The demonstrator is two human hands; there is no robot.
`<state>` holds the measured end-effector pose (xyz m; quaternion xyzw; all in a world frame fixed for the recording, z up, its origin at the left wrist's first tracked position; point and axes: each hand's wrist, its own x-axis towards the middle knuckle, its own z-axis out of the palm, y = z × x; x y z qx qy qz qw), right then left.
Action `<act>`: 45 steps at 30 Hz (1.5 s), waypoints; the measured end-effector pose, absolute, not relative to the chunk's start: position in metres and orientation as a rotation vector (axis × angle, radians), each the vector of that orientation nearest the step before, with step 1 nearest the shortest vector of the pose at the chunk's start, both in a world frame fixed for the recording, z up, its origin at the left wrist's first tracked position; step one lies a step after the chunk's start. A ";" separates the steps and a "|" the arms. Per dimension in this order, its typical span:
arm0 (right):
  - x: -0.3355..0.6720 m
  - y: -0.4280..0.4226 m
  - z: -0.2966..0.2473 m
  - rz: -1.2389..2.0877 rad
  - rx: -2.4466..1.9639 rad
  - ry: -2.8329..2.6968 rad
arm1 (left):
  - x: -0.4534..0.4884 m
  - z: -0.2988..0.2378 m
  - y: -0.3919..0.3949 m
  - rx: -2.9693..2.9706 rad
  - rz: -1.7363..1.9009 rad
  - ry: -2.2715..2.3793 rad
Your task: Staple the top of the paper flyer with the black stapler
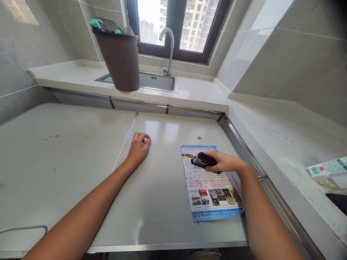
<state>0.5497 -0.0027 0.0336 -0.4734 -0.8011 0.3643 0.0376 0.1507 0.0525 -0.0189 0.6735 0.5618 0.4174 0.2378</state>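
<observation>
My right hand (pixel 226 161) is wrapped round a black stapler (pixel 202 160) that rests on the upper part of a printed flyer (pixel 210 187) lying flat on the steel counter (pixel 159 202). My left hand (pixel 138 147) rests on the counter to the left, fingers curled into a pinch with the fingertips together; I cannot make out anything in it. A small loose staple (pixel 199 137) lies on the steel just beyond the flyer's top edge.
A brown waste bin (pixel 119 54) stands at the edge of the sink (pixel 158 81), with a tap (pixel 169 48) under the window. A white worktop (pixel 284 144) runs along the right, bearing a paper slip (pixel 328 167). A white cable (pixel 24 228) lies at lower left.
</observation>
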 end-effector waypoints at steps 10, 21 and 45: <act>0.569 0.008 0.026 1.060 -1.445 -2.067 | 0.142 -0.023 0.060 1.722 1.246 1.746; 0.599 0.048 -0.044 0.144 -1.886 -1.363 | 0.145 -0.024 0.060 1.711 1.235 1.713; 0.563 0.045 -0.033 0.072 -1.314 -2.178 | 0.145 -0.025 0.061 1.722 1.212 1.704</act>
